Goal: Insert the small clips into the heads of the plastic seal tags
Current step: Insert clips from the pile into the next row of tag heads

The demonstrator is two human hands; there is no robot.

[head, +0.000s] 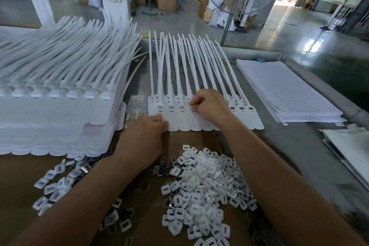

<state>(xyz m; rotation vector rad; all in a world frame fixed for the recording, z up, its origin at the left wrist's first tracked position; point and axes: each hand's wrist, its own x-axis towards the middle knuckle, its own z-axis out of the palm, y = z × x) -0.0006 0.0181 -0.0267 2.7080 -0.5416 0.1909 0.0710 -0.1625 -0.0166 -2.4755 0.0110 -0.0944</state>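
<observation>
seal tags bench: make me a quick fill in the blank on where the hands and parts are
The right hand pinches a clip at a head in the flat row of seal tags, while the left hand rests on the row's ____ end.
The heap of loose clips lies on brown ____.
The stack right of the row is lined ____.
Missing words: left; cardboard; paper.

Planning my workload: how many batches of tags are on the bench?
2. A tall stack on the left, and a fanned row in the middle, its heads partly hidden under the right hand. A few loose tags lie between them.
</observation>
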